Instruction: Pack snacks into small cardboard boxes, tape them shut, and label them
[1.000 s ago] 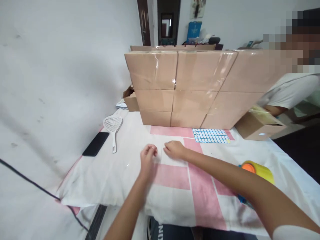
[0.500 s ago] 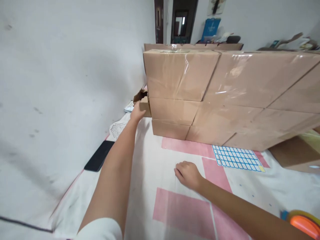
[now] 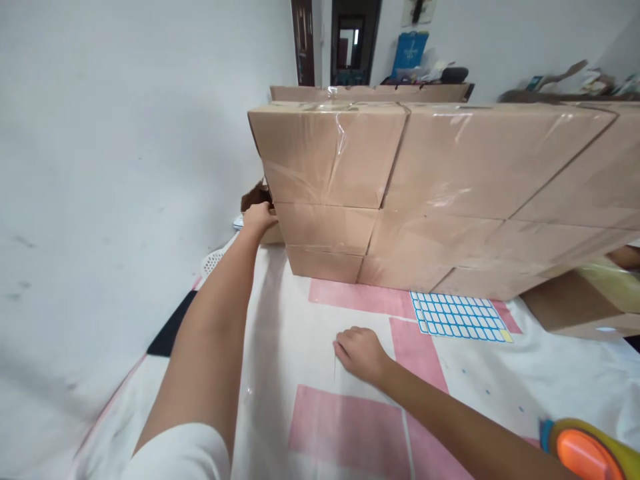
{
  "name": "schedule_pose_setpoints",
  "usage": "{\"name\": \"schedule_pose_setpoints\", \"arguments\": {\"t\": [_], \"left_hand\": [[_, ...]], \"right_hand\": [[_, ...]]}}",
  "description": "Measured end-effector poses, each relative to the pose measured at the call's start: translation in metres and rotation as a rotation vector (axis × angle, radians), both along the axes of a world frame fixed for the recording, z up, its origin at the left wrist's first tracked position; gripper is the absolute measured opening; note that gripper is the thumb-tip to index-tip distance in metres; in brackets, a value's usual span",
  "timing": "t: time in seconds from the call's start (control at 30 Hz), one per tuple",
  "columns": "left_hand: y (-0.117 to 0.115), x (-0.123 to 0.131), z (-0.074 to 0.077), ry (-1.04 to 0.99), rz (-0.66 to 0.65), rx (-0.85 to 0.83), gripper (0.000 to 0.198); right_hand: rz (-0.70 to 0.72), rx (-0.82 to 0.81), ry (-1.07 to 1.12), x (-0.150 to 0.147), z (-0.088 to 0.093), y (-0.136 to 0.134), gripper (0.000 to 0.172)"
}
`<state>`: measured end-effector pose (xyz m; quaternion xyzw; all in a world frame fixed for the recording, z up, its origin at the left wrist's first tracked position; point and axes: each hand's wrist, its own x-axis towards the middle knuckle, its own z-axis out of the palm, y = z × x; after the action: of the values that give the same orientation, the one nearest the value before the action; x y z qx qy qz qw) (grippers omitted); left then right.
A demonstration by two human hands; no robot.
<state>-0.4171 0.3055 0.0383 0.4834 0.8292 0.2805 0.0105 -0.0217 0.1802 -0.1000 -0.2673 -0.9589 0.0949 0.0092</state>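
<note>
My left hand (image 3: 259, 219) reaches forward to a small open cardboard box (image 3: 273, 235) beside the wall. Its fingers are closed over the box's near rim, with the fingertips partly hidden. Just to the right stands a tall stack of cardboard cartons (image 3: 450, 160) wrapped in clear film, hiding part of the small box. My right hand (image 3: 361, 353) rests closed on the white and pink tablecloth (image 3: 300, 320), knuckles up. A thin line shows beneath its fingers; what they hold, if anything, I cannot make out.
Blue-framed label sheets (image 3: 460, 317) lie before the cartons. A black phone-like slab (image 3: 167, 333) and a white perforated item (image 3: 213, 261) lie along the left wall (image 3: 125, 167). An open carton (image 3: 575, 303) stands at right; an orange and yellow round object (image 3: 583, 453) sits lower right.
The view has shifted slightly. The carton stack's upper left corner has moved left, covering more of the small box. My left hand stays at the box; my right hand keeps its closed pose.
</note>
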Motion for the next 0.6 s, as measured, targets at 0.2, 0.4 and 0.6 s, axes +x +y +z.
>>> {"name": "schedule_pose_setpoints", "arguments": {"t": [0.2, 0.4, 0.6], "left_hand": [[-0.121, 0.028, 0.064, 0.187, 0.056, -0.093, 0.041], [-0.296, 0.106, 0.067, 0.083, -0.099, -0.298, 0.026], [-0.407, 0.210, 0.048, -0.345, -0.420, -0.135, 0.023]], "right_hand": [[-0.032, -0.060, 0.037, 0.002, 0.009, -0.003, 0.034], [-0.070, -0.192, 0.145, 0.007, 0.015, -0.004, 0.028], [0.046, -0.503, 0.451, 0.054, 0.047, -0.027, 0.100]]}}
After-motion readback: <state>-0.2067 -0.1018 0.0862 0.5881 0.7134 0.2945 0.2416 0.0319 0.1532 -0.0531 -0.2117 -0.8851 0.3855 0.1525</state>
